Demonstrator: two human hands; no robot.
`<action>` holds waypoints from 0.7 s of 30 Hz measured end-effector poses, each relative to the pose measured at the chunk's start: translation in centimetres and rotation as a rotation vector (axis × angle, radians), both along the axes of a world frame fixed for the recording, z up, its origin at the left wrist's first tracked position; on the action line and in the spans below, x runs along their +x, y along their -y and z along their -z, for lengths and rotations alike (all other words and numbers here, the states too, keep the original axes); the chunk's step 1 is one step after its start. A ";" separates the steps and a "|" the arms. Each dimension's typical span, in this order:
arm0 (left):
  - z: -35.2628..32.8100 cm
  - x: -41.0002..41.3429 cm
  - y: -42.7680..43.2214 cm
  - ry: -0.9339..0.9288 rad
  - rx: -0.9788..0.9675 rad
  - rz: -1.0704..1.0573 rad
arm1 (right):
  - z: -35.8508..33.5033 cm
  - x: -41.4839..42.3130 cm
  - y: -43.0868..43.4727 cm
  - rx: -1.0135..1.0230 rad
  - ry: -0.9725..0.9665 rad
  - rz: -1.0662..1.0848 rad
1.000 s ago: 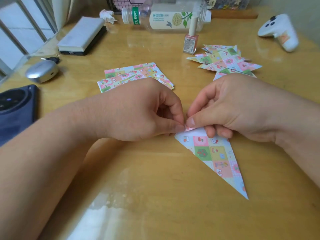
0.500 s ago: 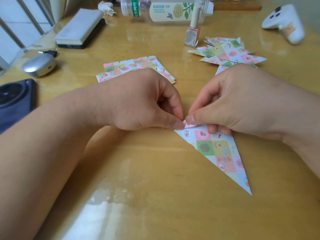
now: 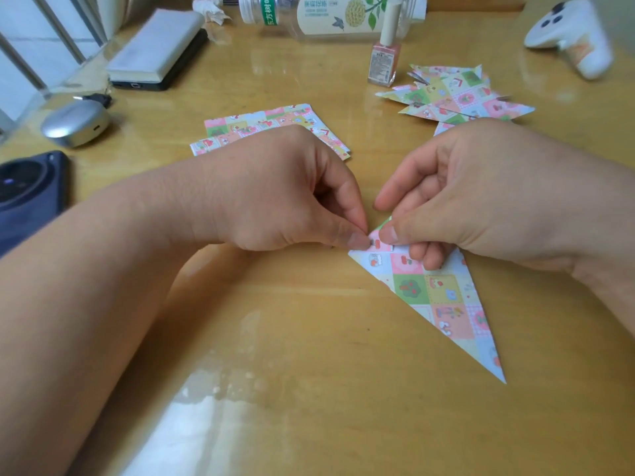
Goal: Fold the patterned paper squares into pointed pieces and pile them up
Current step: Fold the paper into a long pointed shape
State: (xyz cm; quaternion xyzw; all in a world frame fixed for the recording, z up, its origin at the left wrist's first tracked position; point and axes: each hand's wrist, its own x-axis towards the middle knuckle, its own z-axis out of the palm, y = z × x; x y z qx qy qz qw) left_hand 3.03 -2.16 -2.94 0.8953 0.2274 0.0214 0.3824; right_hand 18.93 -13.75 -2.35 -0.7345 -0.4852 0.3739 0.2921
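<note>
A patterned paper piece (image 3: 439, 297), folded to a long point aimed toward me and to the right, lies on the wooden table (image 3: 309, 372). My left hand (image 3: 281, 197) pinches its wide top edge between thumb and forefinger. My right hand (image 3: 481, 194) pinches the same edge just to the right, its lower fingers resting on the paper. Behind my left hand lies a stack of flat patterned squares (image 3: 275, 125), partly hidden. A pile of pointed folded pieces (image 3: 457, 97) lies at the back right, behind my right hand.
A pink nail-polish bottle (image 3: 385, 60) stands by the pile, with a plastic bottle (image 3: 330, 15) lying behind it. A white controller (image 3: 577, 32) is at the far right. On the left sit a power bank (image 3: 158, 53), a silver earbud case (image 3: 75, 121) and a dark phone (image 3: 27, 190).
The view has tipped slightly, shifting everything upward. My fingers have worked along the top edge, and a small flap of the paper now stands up between my thumbs.
</note>
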 end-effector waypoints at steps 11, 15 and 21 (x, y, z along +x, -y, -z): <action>-0.2 0.1 0.1 -0.031 0.013 -0.009 | 0.2 0.2 -0.1 0.018 0.011 0.004; -0.3 0.1 0.2 -0.039 0.017 -0.015 | 0.3 0.3 -0.1 0.020 0.012 -0.005; -0.3 0.1 0.3 -0.038 0.028 -0.020 | 0.2 0.3 -0.1 0.026 0.013 -0.006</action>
